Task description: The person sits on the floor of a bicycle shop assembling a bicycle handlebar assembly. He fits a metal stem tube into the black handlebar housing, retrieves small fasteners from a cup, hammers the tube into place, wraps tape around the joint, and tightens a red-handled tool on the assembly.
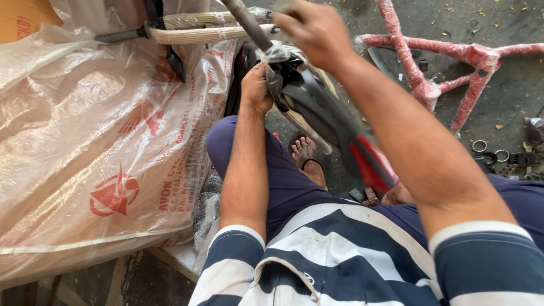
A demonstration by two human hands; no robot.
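Nearest the camera, a navy-and-white striped shirt [340, 255] is filling the bottom of the view, and both bare forearms are reaching away from it over dark blue trousers [283, 181]. Between the knees, a sandalled foot [306, 152] is resting on the grey concrete floor [510, 96], which is leaving little open room there.

At mid-distance the left hand [256, 89] is wrapping closed around the wrapped middle of a bicycle frame part [317, 107], black with a red near end. Its long axis is running diagonally, the red end pointing near and right toward the lap, the dark tube end pointing far and left past the top edge. The right hand [317, 31] is closing over the upper part of it, fingers curled down; what exactly lies under the palm I cannot tell.

Crowding the whole left side, a large clear plastic packing bag [96, 141] with red printed emblems and lettering is lying bulky and crumpled, its right edge just beside the left forearm. Beyond it, two paper-wrapped tubes [198, 28] are lying nearly level along the far edge.

On the far right, a frame wrapped in pink-red padding [453, 56] is lying on the floor, with small metal rings [487, 150] near the right edge.
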